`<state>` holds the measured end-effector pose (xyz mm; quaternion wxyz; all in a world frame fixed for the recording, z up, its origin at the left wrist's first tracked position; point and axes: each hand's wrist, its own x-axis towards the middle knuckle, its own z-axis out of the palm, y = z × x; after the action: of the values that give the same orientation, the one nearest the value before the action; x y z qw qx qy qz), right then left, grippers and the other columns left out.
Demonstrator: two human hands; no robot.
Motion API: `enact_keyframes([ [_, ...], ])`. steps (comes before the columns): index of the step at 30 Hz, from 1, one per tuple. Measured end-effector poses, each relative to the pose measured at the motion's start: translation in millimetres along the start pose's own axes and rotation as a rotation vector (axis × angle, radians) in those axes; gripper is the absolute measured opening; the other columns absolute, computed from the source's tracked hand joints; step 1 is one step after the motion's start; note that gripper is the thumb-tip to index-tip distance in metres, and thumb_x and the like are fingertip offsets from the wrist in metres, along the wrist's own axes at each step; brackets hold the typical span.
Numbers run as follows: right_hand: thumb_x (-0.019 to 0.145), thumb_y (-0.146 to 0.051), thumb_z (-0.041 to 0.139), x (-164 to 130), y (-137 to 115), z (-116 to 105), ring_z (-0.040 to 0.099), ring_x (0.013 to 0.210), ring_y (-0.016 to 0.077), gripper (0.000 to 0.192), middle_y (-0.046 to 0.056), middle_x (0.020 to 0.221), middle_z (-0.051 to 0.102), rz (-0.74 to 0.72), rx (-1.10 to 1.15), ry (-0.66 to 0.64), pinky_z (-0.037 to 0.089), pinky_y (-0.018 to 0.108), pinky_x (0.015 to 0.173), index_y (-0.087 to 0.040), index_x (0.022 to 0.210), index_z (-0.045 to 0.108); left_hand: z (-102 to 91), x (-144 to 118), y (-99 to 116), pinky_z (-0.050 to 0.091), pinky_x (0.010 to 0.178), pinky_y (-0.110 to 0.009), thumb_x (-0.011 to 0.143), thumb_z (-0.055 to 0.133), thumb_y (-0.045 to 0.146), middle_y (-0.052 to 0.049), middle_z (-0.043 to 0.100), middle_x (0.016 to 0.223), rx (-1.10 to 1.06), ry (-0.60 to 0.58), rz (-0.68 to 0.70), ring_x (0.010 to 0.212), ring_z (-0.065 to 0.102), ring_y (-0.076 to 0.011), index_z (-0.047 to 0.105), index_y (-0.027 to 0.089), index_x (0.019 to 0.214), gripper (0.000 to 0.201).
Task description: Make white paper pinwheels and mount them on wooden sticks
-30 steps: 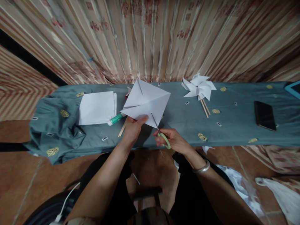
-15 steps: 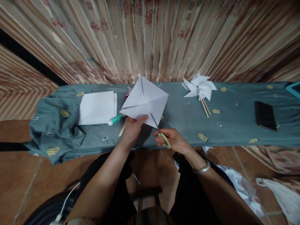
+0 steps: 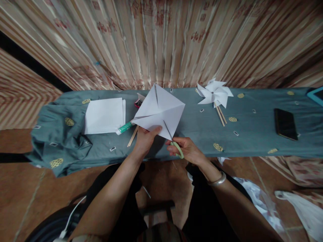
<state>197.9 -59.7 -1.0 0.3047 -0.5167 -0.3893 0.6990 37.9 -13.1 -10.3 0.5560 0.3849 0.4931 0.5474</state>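
My left hand pinches a white square of paper near its lower left edge, thumb on top. Slits run in from the paper's far and left corners toward its middle. My right hand grips scissors with light green handles, their blades at the paper's near corner, along a dark line there. Under and beside the paper's left side lie a green and white tube, a pair of thin wooden sticks and a small red and black packet.
A stack of white paper lies at left on the green cloth. To the right are a white paper pinwheel with wooden sticks, a dark phone and a blue-edged device. A striped curtain hangs behind.
The paper and my left hand have shifted slightly right and toward me. The scissors' blades now reach deeper over the near corner, while my right hand has stayed almost in place.
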Motion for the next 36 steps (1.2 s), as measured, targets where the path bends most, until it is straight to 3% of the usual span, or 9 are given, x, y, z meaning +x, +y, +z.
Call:
enact_keyframes([
  [5,0.044,-0.045,0.091,1,1,1,0.055,0.048,0.0074,0.046,-0.005,0.054,0.061,0.000,0.029,0.011,0.043,0.020,0.047,-0.017,0.073,0.068,-0.7,0,-1,0.051,0.083,-0.034,0.060,0.077,0.028,-0.007,0.074,0.093,-0.009,-0.011,0.014,0.083,0.065,-0.0207,0.069,0.014,0.091,0.035],
  [12,0.052,-0.050,0.086,2,4,-1,0.055,0.051,0.0085,0.049,-0.003,0.056,0.062,-0.047,-0.056,0.009,0.041,0.021,0.049,-0.016,0.083,0.070,-0.3,-3,0,0.050,0.084,-0.037,0.059,0.077,0.026,-0.006,0.073,0.092,-0.017,-0.040,0.002,0.083,0.066,-0.0207,0.069,0.015,0.090,0.034],
  [36,0.058,-0.054,0.082,3,7,-3,0.052,0.051,0.0090,0.042,-0.001,0.056,0.063,-0.115,-0.140,0.045,0.038,0.022,0.049,-0.016,0.067,0.066,2.6,-10,3,0.051,0.077,-0.035,0.058,0.077,0.026,-0.004,0.072,0.085,0.012,-0.075,0.023,0.078,0.065,-0.0207,0.068,0.018,0.085,0.029],
])
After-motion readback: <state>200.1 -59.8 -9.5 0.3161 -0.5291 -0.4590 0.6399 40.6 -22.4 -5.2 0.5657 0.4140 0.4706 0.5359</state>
